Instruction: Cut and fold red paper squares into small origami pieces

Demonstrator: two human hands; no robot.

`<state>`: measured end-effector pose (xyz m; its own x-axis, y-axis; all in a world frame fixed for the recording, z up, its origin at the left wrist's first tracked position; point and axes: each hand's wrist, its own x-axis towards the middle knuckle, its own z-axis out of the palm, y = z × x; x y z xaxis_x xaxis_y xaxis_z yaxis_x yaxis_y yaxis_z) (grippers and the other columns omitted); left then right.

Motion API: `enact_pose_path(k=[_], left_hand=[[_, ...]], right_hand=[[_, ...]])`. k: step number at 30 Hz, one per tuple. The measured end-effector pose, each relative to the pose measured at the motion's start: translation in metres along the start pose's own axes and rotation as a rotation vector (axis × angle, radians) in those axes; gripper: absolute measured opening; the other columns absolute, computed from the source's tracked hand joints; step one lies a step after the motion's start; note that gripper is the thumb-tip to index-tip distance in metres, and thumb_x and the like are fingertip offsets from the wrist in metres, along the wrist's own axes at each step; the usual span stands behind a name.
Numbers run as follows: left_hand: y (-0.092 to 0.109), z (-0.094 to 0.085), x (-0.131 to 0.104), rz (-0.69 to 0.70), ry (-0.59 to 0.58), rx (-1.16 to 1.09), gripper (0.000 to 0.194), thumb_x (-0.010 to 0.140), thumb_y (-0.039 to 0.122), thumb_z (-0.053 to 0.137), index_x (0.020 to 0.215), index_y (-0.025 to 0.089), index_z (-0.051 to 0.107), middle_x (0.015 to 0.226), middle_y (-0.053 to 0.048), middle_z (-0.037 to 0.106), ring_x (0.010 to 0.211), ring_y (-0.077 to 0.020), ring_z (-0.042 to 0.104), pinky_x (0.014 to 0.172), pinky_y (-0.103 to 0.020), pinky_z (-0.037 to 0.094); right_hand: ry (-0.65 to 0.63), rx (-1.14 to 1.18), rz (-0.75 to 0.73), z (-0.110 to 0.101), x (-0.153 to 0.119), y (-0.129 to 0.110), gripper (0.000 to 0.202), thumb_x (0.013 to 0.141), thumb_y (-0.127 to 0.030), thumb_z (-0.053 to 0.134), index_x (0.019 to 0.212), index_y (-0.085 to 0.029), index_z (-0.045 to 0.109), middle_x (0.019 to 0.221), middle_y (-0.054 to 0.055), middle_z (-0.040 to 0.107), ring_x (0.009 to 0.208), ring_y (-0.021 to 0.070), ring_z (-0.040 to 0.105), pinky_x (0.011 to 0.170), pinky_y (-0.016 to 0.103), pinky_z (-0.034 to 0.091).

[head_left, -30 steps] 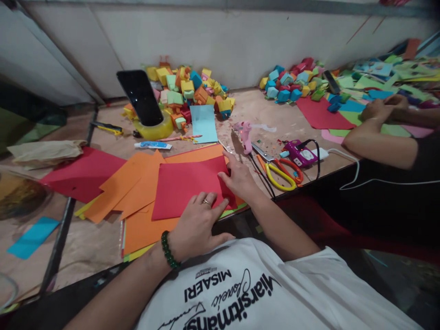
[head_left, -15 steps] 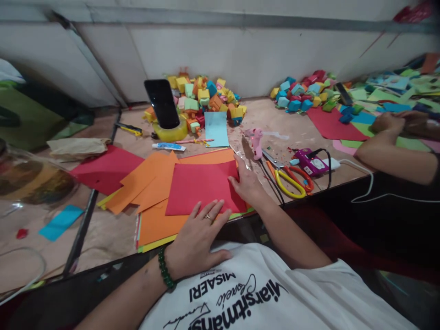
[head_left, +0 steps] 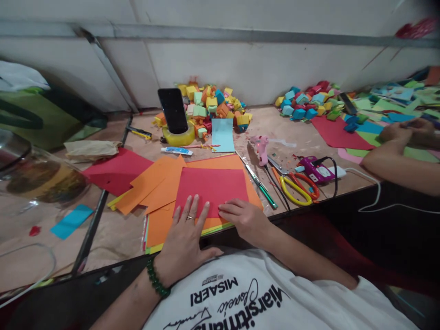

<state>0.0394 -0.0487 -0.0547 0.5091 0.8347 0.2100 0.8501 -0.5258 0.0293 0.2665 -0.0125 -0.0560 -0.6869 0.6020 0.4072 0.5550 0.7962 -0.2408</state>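
Note:
A red paper sheet (head_left: 213,185) lies on a stack of orange and other coloured sheets (head_left: 160,229) at the table's front edge. My left hand (head_left: 187,238), with a ring and a green bead bracelet on its wrist, rests with fingers spread on the red sheet's lower left part. My right hand (head_left: 245,220) lies at the sheet's lower right edge, its fingers together and pointing left; whether they pinch the paper is unclear. Just right of the stack is a green cutter (head_left: 266,192).
Behind stand a phone (head_left: 173,112) in a tape roll (head_left: 178,136) and piles of folded paper pieces (head_left: 209,103). To the right are a pink glue gun (head_left: 261,149), scissors (head_left: 295,190), a purple power strip (head_left: 316,169) and another person's hands (head_left: 398,133).
My right hand has moved from the red sheet's right edge down to its lower edge, uncovering the green cutter. My left hand has slid left with fingers spread wider. The view has shifted slightly.

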Motion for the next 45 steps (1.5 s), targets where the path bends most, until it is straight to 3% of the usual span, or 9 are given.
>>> enact_pose_path(k=[10, 14, 17, 21, 24, 30, 35, 40, 45], left_hand=[[-0.002, 0.001, -0.001, -0.012, -0.023, 0.005, 0.106, 0.072, 0.082, 0.046, 0.151, 0.016, 0.024, 0.156, -0.022, 0.026, 0.144, -0.0381, 0.021, 0.11, -0.055, 0.028], [-0.004, -0.002, -0.001, 0.0, -0.068, -0.026, 0.1, 0.077, 0.079, 0.042, 0.152, 0.016, 0.022, 0.154, -0.023, 0.029, 0.142, -0.0396, 0.027, 0.107, -0.058, 0.031], [-0.009, -0.015, 0.002, 0.001, -0.055, -0.051, 0.081, 0.085, 0.069, 0.04, 0.15, 0.021, 0.031, 0.151, -0.019, 0.037, 0.138, -0.0361, 0.035, 0.104, -0.054, 0.038], [-0.029, -0.041, 0.024, 0.043, -0.068, -0.045, 0.058, 0.091, 0.056, 0.042, 0.141, 0.027, 0.045, 0.144, -0.013, 0.05, 0.133, -0.031, 0.044, 0.105, -0.051, 0.039], [-0.052, -0.048, 0.053, 0.068, -0.125, -0.029, 0.06, 0.089, 0.054, 0.049, 0.14, 0.022, 0.045, 0.14, -0.017, 0.052, 0.13, -0.0314, 0.047, 0.104, -0.048, 0.04], [-0.084, -0.035, 0.102, 0.028, -0.251, -0.063, 0.072, 0.08, 0.049, 0.065, 0.139, 0.014, 0.044, 0.14, -0.022, 0.049, 0.128, -0.0338, 0.048, 0.105, -0.048, 0.039], [-0.086, -0.034, 0.109, 0.017, -0.206, -0.193, 0.068, 0.075, 0.053, 0.068, 0.132, 0.02, 0.052, 0.122, -0.015, 0.06, 0.109, -0.0308, 0.06, 0.093, -0.044, 0.048], [-0.085, -0.036, 0.11, -0.036, -0.139, -0.267, 0.061, 0.075, 0.049, 0.066, 0.127, 0.018, 0.057, 0.105, -0.011, 0.065, 0.095, -0.0274, 0.063, 0.083, -0.04, 0.051], [-0.071, -0.077, 0.098, -0.092, 0.09, -0.341, 0.026, 0.088, 0.038, 0.044, 0.082, 0.022, 0.064, 0.077, -0.003, 0.065, 0.075, -0.0203, 0.063, 0.073, -0.037, 0.053]], right_hand=[[0.127, -0.122, 0.022, -0.025, -0.055, 0.007, 0.045, 0.084, 0.001, 0.04, 0.115, -0.018, 0.068, 0.115, 0.007, 0.071, 0.111, 0.021, 0.061, 0.089, 0.039, 0.058], [0.239, -0.04, 0.078, -0.034, -0.058, 0.008, 0.039, 0.084, -0.001, 0.042, 0.102, -0.021, 0.07, 0.102, 0.007, 0.074, 0.1, 0.0202, 0.065, 0.082, 0.038, 0.059], [0.304, -0.007, 0.143, -0.047, -0.045, 0.007, 0.035, 0.085, -0.004, 0.042, 0.096, -0.022, 0.069, 0.095, 0.008, 0.073, 0.09, 0.0201, 0.065, 0.077, 0.037, 0.06], [0.269, -0.027, 0.29, -0.055, -0.008, 0.013, 0.033, 0.092, -0.018, 0.043, 0.12, -0.023, 0.06, 0.111, 0.012, 0.068, 0.107, 0.0244, 0.062, 0.09, 0.044, 0.055], [0.097, -0.061, 0.346, -0.048, 0.022, 0.027, 0.048, 0.088, -0.035, 0.06, 0.132, -0.017, 0.051, 0.128, 0.018, 0.058, 0.121, 0.0299, 0.054, 0.098, 0.049, 0.049], [-0.127, -0.102, 0.462, -0.031, 0.05, 0.05, 0.072, 0.076, -0.05, 0.073, 0.13, -0.009, 0.051, 0.116, 0.019, 0.064, 0.115, 0.0343, 0.056, 0.096, 0.048, 0.046], [0.005, -0.069, 0.47, -0.028, 0.043, 0.057, 0.069, 0.07, -0.047, 0.079, 0.125, -0.012, 0.056, 0.112, 0.016, 0.064, 0.108, 0.0315, 0.057, 0.093, 0.047, 0.047], [0.175, -0.025, 0.445, -0.019, 0.038, 0.066, 0.018, 0.084, -0.016, 0.065, 0.101, -0.018, 0.067, 0.094, 0.009, 0.066, 0.094, 0.024, 0.059, 0.083, 0.039, 0.049], [0.526, -0.021, 0.334, -0.029, 0.039, 0.066, 0.012, 0.089, -0.018, 0.057, 0.088, -0.022, 0.068, 0.093, 0.007, 0.065, 0.094, 0.0216, 0.059, 0.083, 0.038, 0.05]])
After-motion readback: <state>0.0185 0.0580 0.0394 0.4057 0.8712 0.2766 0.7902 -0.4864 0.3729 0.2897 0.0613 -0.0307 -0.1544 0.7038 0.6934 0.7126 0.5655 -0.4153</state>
